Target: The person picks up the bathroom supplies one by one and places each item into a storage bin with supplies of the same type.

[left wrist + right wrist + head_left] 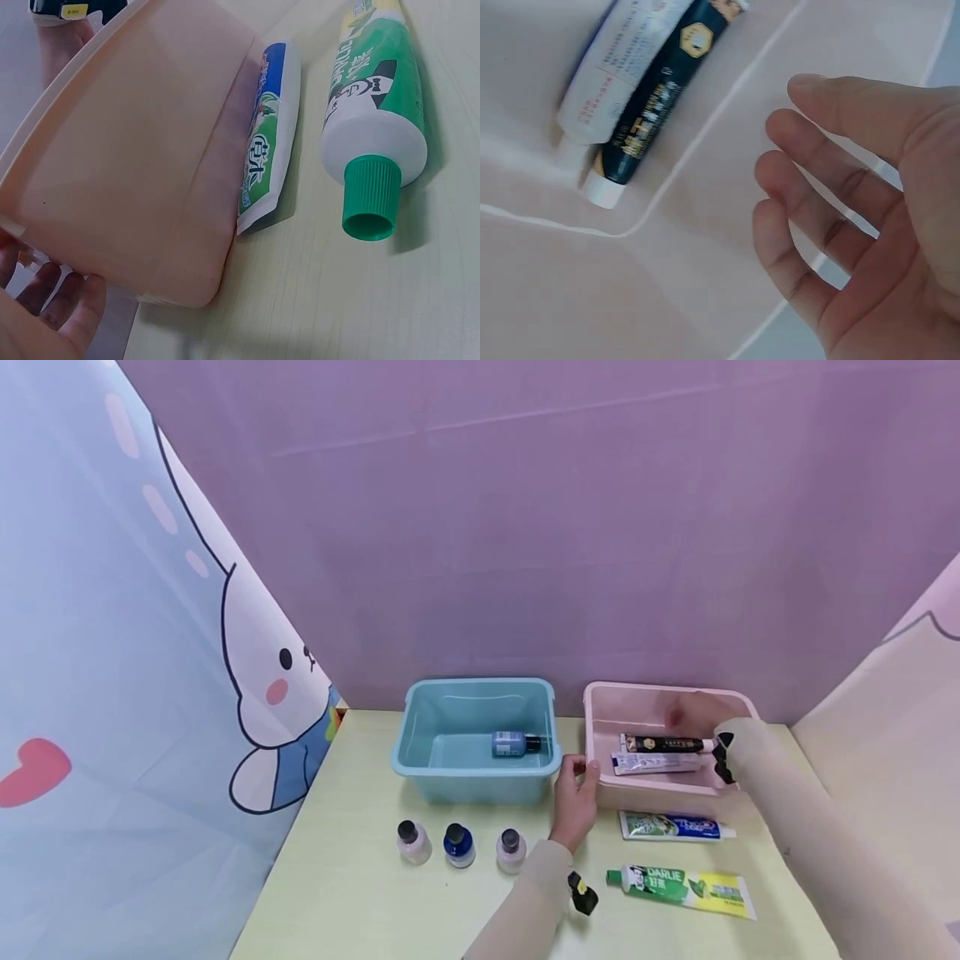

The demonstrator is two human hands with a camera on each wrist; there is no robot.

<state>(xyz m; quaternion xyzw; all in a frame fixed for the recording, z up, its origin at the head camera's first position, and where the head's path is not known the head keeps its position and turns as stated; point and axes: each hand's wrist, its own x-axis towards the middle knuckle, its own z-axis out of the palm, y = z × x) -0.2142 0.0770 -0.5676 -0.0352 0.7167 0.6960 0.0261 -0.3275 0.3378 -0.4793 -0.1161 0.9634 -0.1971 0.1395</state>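
Observation:
A pink plastic bin [645, 787] stands on the right of the table. My left hand [576, 802] holds its front left corner, with the fingers [82, 307] against the wall under the rim. Inside the bin lie a black toothpaste tube [663, 744] and a white toothpaste tube [656, 763], side by side. Over the bin's far right part is my right hand [697, 714]. Its fingers are loosely bent with nothing between them, apart from the black tube in the right wrist view [862, 202].
A blue bin [472, 787] on the left contains a blue bottle [510, 743]. Before it stand white bottles [414, 843] [512, 852] and a dark blue bottle [459, 846]. A green-and-blue toothpaste tube [671, 827] and a green-and-yellow toothpaste tube [682, 889] lie in front of the pink bin.

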